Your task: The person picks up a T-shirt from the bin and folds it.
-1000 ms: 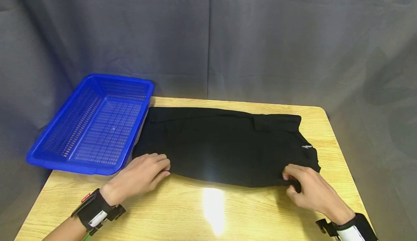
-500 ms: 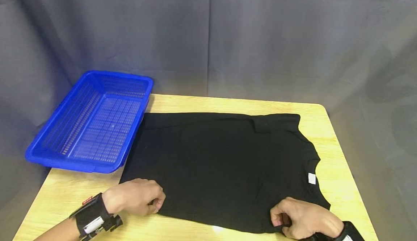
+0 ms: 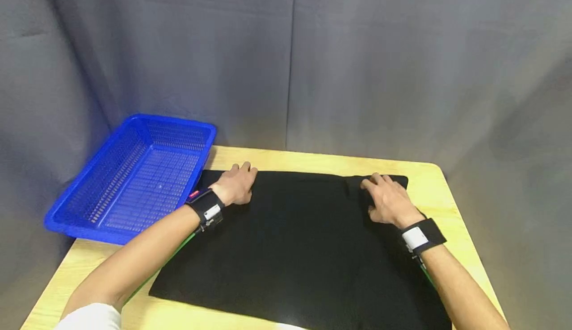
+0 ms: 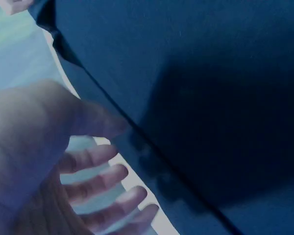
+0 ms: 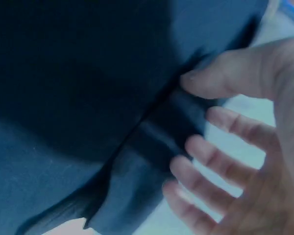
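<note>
A black T-shirt [image 3: 286, 250] lies spread on the wooden table, its near part running down to the bottom of the head view. My left hand [image 3: 236, 185] is over its far edge on the left, fingers loosely spread. Farther right, my right hand [image 3: 388, 200] reaches the same far edge near the sleeve. In the left wrist view, the thumb lies over the cloth [image 4: 186, 44] and the other fingertips are right along its edge. The right wrist view has the right thumb at a folded strip [image 5: 171, 122] of the shirt, with fingertips along the border.
A blue plastic basket [image 3: 85, 233] with slotted sides stands at the table's left, close beside the shirt. Grey curtains [image 3: 357, 72] hang behind the table [image 3: 321, 160] and to its sides.
The near layer of the shirt has been drawn towards me and laid out. Both hands have let go of the near edge and moved away to the far edge.
</note>
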Demonstrator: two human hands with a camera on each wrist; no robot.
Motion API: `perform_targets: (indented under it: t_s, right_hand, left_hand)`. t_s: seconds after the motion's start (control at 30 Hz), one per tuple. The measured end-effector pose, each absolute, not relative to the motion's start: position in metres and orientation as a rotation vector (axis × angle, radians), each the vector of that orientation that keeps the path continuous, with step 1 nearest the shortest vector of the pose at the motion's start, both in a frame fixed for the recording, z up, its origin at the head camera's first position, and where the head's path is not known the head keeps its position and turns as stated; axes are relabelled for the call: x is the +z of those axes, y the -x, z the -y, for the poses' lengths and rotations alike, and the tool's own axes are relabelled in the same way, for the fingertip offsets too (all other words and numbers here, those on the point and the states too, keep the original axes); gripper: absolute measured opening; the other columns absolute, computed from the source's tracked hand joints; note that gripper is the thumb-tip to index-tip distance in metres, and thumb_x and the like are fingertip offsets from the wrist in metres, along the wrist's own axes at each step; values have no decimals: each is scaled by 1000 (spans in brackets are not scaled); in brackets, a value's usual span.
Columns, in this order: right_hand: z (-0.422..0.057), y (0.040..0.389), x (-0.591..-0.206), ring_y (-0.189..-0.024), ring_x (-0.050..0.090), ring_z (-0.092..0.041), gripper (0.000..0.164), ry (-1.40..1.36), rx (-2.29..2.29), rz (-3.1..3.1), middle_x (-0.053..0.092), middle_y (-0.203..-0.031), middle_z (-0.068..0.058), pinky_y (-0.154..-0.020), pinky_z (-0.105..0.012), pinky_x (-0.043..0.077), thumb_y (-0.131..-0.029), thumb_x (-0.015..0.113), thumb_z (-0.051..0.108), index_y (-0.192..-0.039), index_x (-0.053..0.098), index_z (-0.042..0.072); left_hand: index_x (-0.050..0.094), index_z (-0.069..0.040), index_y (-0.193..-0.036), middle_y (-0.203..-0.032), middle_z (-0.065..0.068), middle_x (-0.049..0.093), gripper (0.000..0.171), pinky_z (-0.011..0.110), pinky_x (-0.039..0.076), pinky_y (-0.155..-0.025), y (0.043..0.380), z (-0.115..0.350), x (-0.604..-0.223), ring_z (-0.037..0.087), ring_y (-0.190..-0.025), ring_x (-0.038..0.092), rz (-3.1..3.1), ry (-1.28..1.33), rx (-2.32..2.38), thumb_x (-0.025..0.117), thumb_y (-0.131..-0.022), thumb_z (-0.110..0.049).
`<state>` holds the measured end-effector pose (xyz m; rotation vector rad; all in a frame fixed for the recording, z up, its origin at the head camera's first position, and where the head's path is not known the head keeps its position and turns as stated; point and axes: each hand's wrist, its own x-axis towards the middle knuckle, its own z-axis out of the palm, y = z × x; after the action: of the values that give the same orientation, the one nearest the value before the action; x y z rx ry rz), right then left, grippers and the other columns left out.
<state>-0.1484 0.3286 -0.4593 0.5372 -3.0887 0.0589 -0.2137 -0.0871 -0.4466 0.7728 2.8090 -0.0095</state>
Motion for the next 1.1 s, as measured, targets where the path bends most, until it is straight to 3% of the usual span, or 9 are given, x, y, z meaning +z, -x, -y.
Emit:
perform_targets:
  t_s: [0.1, 0.23, 0.37, 0.53, 0.63, 0.73, 0.9, 1.1]
  right_hand:
    - [-331, 152, -485, -114, 55, -43, 69, -476, -70, 3144, 53, -127, -21, -90, -59, 47, -67, 79, 13, -131, 56, 7]
    - [-338, 160, -503, -114, 56, -42, 69, -427, -77, 3155, 53, -130, -23, -90, -59, 47, -71, 77, 9, -136, 51, 6]
    - [-344, 178, -505, -102, 60, -41, 54, -390, -114, 3085, 58, -118, -20, -83, -57, 50, -76, 73, 9, -128, 57, 5]
    - [-354, 194, -499, -84, 66, -38, 24, -311, -39, 3020, 66, -95, -16, -68, -53, 52, -81, 66, 5, -105, 64, 3]
    - [-362, 199, -488, -78, 64, -34, 22, -216, 217, 2982, 66, -92, -16, -64, -51, 50, -85, 57, 3, -107, 63, 2]
    - [-370, 199, -470, -82, 61, -32, 26, -161, 459, 2906, 66, -100, -18, -69, -51, 48, -92, 51, 5, -115, 61, 1]
    - [-377, 183, -431, -92, 64, -34, 18, -323, 585, 2768, 67, -104, -17, -79, -53, 48, -99, 54, 7, -114, 62, 1]
    - [-372, 147, -401, -85, 62, -16, 12, -502, 576, 2685, 67, -95, -2, -75, -39, 47, -102, 57, 15, -107, 66, 8]
  left_hand:
    - [49, -3, -130, -127, 19, 48, 60, 48, 55, -76, 218, 83, -466, 38, -105, 53, -2730, -705, -68, 78, -80, -20]
    - [52, -3, -122, -122, 18, 51, 60, 47, 57, -74, 223, 81, -480, 39, -103, 55, -2740, -755, -167, 85, -73, -12]
    - [54, -2, -112, -112, 17, 55, 52, 47, 58, -73, 236, 83, -481, 38, -98, 59, -2811, -805, -235, 84, -70, -2]
    - [59, -1, -105, -103, 18, 63, 35, 49, 57, -74, 256, 91, -475, 38, -90, 66, -2835, -807, -165, 78, -76, -4]
    - [61, -2, -103, -101, 20, 67, 28, 50, 57, -71, 266, 99, -466, 38, -86, 68, -2861, -787, -93, 75, -79, -6]
    - [59, -3, -102, -99, 21, 69, 26, 52, 56, -68, 271, 108, -451, 38, -83, 69, -2908, -772, -21, 73, -80, -3]
    - [59, -7, -93, -89, 18, 70, 17, 53, 54, -65, 268, 122, -426, 38, -77, 69, -3012, -860, -11, 69, -80, 0]
    - [58, -8, -81, -72, 11, 65, 16, 51, 52, -61, 249, 136, -407, 35, -66, 66, -3098, -1094, -50, 70, -78, 3]
